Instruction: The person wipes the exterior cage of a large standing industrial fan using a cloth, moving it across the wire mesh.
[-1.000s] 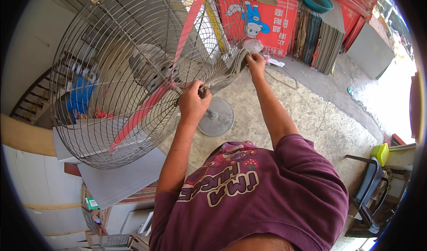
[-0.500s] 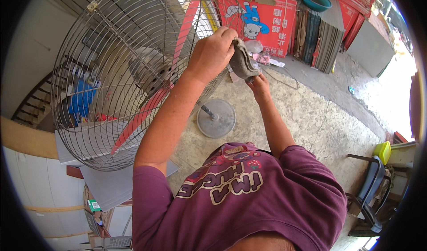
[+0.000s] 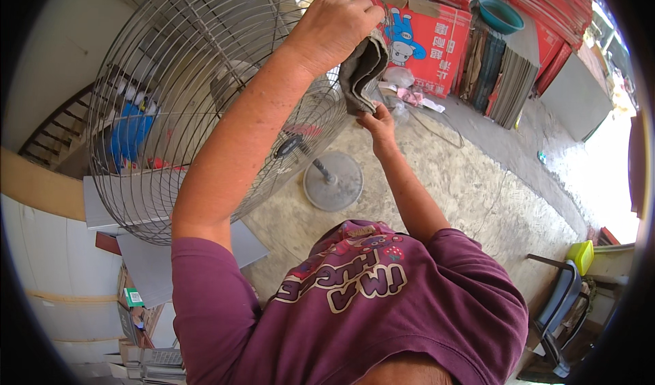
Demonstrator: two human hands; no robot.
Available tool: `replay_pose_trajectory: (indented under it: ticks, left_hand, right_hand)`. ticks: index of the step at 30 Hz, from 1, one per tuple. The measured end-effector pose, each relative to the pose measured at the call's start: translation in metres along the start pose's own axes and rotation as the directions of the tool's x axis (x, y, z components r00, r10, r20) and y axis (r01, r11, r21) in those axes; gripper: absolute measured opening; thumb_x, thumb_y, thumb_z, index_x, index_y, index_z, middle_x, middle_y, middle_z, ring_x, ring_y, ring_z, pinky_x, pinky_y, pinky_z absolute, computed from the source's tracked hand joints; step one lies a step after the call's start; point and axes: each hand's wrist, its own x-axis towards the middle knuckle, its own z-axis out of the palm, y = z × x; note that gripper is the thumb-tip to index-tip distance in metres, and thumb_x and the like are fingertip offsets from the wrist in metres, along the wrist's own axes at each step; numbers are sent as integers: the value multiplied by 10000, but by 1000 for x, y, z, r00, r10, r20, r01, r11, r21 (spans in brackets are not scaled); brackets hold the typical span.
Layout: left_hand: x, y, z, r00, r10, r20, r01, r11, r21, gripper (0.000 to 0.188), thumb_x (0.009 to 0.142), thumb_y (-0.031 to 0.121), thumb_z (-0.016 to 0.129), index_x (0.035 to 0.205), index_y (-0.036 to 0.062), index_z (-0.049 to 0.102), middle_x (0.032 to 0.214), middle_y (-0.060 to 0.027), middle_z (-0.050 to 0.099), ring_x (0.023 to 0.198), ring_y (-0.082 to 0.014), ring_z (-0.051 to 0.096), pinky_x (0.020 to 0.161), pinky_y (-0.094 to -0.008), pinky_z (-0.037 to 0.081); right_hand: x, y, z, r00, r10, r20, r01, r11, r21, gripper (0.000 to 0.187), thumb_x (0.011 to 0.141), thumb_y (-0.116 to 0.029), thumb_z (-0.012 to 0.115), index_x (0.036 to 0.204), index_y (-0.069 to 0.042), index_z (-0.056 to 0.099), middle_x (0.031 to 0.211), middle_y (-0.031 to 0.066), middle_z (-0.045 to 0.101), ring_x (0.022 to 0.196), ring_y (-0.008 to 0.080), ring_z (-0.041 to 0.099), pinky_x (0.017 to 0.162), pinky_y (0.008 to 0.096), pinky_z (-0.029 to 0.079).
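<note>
A grey, worn cloth (image 3: 364,71), folded in layers, hangs between my two hands at the right side of a large round wire fan cage (image 3: 147,180). My left hand (image 3: 334,26) is closed over the cloth's upper end, close to the cage rim; the back of the hand hides part of the fingers' hold. Lower down, my right hand (image 3: 377,125) pinches the cloth's bottom end between thumb and fingers. Behind my left forearm lies the fan's hub (image 3: 232,84), partly covered. Below the cage stands the fan's round grey base (image 3: 333,181) on the floor.
A red printed carton (image 3: 433,47), stacked tiles (image 3: 505,88) and a teal basin (image 3: 500,14) stand at the far right. Plastic scraps (image 3: 409,95) lie before the carton. A chair (image 3: 563,303) is at right; a staircase (image 3: 58,129) is at far left.
My left hand has moved up and slightly right, and the cloth now hangs more upright. My right hand has shifted left. The long red fan blade no longer shows in its former place.
</note>
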Motion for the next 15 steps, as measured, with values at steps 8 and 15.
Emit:
replay_pose_trajectory:
  ticks: [8,15]
  left_hand:
    - [-9,-9,-63,994,106,-18,-105,993,61,228,572,51,657,769,56,543,735,-90,525,787,-294,531,825,-437,399]
    - [-33,-30,-99,905,239,-353,-131,944,302,289,533,71,687,786,53,548,902,-145,535,912,-348,508,849,-482,405]
  right_hand:
    - [-11,1,37,995,-76,72,78,996,-34,263,783,6,635,1017,-73,543,886,-21,602,795,68,561,690,219,460]
    - [-30,-21,70,974,-159,162,168,985,-41,246,788,53,605,1000,-48,535,897,-19,582,824,54,539,728,199,445]
